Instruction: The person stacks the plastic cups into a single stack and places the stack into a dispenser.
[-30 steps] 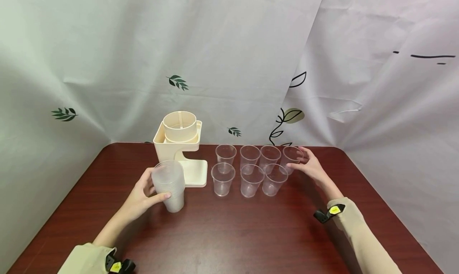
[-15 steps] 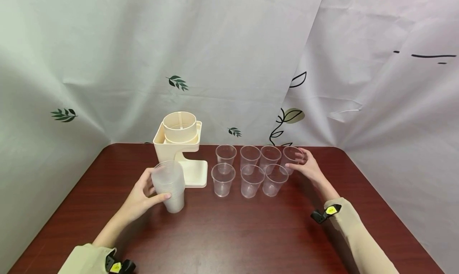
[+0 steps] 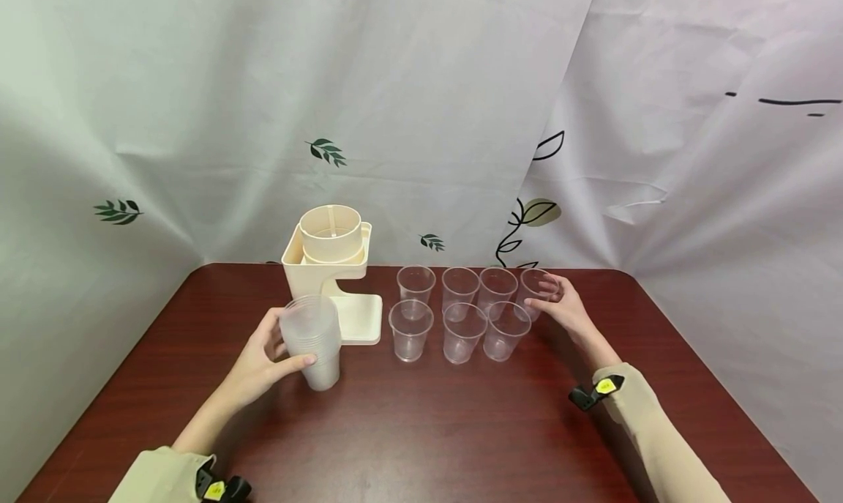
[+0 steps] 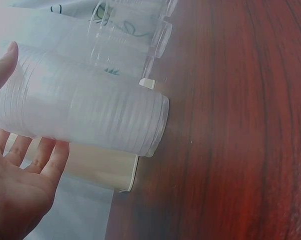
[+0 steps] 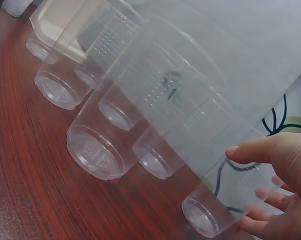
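My left hand (image 3: 260, 360) holds a nested stack of clear plastic cups (image 3: 316, 342), thumb across the near side and fingers behind. The left wrist view shows the stack (image 4: 90, 107) between thumb and fingertips, its base on the table. At the far right, my right hand (image 3: 568, 307) is around the last plastic cup (image 3: 532, 292) of the back row. In the right wrist view, thumb (image 5: 258, 150) and fingers stand on either side of that cup (image 5: 210, 207), which is upright on the table.
Other clear cups stand upright in two rows, three in the front row (image 3: 410, 334) and several in the back row (image 3: 416, 283). A cream cup dispenser (image 3: 309, 276) with a round holder and flat base stands behind the stack. The dark red table (image 3: 421, 430) ends at a white printed cloth (image 3: 421, 122).
My right wrist and forearm have shifted slightly left, with the hand still at the last back-row cup. The left hand and stack stay in place.
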A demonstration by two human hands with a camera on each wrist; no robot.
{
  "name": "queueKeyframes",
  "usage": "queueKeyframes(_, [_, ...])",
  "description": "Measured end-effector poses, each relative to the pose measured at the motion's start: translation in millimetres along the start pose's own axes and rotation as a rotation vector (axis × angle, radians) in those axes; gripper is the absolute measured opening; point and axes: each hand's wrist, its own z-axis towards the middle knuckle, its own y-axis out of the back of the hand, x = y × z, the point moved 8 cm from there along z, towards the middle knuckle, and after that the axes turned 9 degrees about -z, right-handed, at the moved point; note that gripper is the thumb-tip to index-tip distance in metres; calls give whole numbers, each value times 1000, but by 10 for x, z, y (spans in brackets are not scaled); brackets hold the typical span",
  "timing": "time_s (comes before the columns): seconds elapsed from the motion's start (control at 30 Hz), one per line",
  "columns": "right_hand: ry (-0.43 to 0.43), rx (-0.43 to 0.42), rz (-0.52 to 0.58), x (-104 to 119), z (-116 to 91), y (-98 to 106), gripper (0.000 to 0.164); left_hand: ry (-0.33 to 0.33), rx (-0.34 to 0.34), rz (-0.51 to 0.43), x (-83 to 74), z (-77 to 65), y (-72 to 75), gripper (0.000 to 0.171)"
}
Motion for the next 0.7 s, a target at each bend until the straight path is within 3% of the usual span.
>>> queueKeyframes(0.47, [-6, -16, -6, 45, -27, 8, 72, -2, 3, 3, -8, 2, -1, 60])
queueKeyframes(0.7, [-17, -79, -33, 35, -47, 67, 71, 3, 8, 7, -11, -2, -9, 61])
